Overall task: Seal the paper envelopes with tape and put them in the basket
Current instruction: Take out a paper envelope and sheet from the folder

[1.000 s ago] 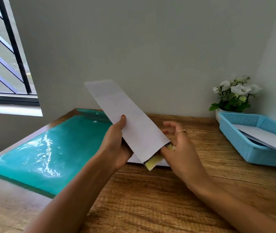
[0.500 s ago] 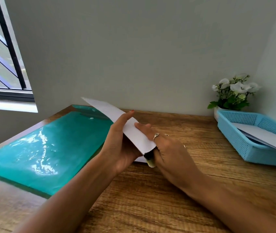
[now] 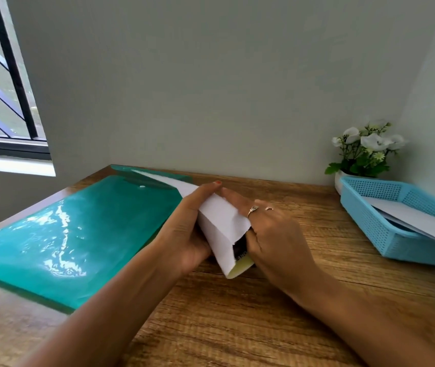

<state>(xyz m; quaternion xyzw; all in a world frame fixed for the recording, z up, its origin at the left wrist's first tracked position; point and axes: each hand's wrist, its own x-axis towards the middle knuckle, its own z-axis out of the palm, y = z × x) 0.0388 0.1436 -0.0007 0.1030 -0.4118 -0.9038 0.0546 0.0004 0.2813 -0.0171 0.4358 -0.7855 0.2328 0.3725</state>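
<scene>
The left hand point(image 3: 184, 234) gripped the white envelope point(image 3: 219, 223) from the left, its fingers curled round the paper; the right hand point(image 3: 272, 234) pressed on top, fingers closed on the open near end, where a yellow slip point(image 3: 241, 268) showed; both were above the table point(image 3: 237, 313), left of the blue basket point(image 3: 396, 234) holding envelopes.

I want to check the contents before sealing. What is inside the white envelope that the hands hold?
At the open near end of the white envelope, a pale yellow sheet edge and something dark show. The paper covers the rest, so what they are cannot be told. The left hand and right hand grip it.
</scene>
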